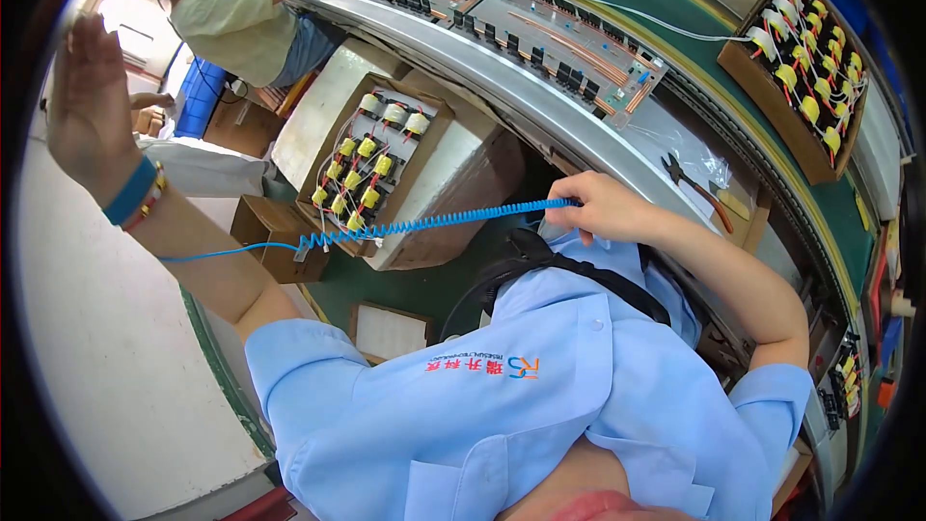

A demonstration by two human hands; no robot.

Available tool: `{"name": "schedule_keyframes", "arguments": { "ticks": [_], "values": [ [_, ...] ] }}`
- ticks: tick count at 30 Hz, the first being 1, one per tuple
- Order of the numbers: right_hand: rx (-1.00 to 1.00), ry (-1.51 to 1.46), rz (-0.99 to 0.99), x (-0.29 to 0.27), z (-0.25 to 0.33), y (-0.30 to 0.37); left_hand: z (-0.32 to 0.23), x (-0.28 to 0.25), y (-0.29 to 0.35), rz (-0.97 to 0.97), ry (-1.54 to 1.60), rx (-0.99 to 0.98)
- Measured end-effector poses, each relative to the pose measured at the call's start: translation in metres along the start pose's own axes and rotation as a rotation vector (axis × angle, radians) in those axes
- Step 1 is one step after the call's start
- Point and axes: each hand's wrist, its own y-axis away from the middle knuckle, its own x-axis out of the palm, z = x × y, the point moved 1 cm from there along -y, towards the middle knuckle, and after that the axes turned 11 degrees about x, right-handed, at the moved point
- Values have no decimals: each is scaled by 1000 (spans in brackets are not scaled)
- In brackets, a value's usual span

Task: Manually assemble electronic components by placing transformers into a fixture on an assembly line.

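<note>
My left hand (92,111) is raised at the far left, its fingers stretched out and nothing in it. A blue wrist strap (133,195) sits around that wrist, beside a thin beaded bracelet (149,201). From near the left forearm a blue coiled cord (424,223) runs across in front of me, straight at first and then in tight coils. My right hand (606,207) is closed around the cord's dark end, over my lap; the fingers partly hide that end.
An open cardboard box (432,125) of yellow-wrapped components stands on a white foam block (453,203). Circuit boards (540,39) line the metal-edged bench, with pliers (696,191) nearer me. Another component box (772,87) is at far right. A co-worker (231,19) sits at upper left.
</note>
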Motion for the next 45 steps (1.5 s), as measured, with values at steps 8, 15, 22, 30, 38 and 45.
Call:
{"name": "schedule_keyframes", "arguments": {
  "ticks": [8,15,22,30,38,45],
  "values": [
    [-746,510,-785,70,26,-18,204,99,200,451,-207,-1215],
    [-983,700,-355,143,-3,-57,282,128,266,-39,454,-1388],
    [-1002,726,52,150,-20,-57,335,52,276,-426,20,-1168],
    [-695,247,-213,118,-20,-51,334,51,266,-14,-82,-1287],
    [-42,529,-838,66,-88,-38,362,121,325,294,-56,-1298],
    [20,563,-782,63,-105,-39,369,135,338,216,157,-1158]
  ]
}}
